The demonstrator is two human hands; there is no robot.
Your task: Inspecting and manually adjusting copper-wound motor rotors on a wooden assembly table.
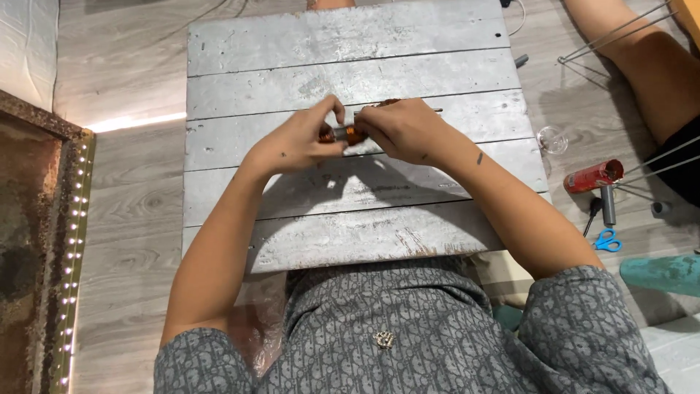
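Left hand pinches the left end of a small copper-coloured coil piece, fingers closed tight on it, just above the middle of the grey plank desk. Right hand wraps the right end, fingers curled shut. Judgement: steady both ends, keep the piece level, turn slowly. Far right on the floor: red canister, blue scissors.

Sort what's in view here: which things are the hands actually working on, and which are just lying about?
In hand:
- small copper-coloured cylindrical part, pinched between left hand and right hand
- grey plank board under the hands

Lying about:
- red hair dryer on the floor
- blue-handled scissors
- clear glass bulb
- another person's leg
- strip of small lights along the frame, left
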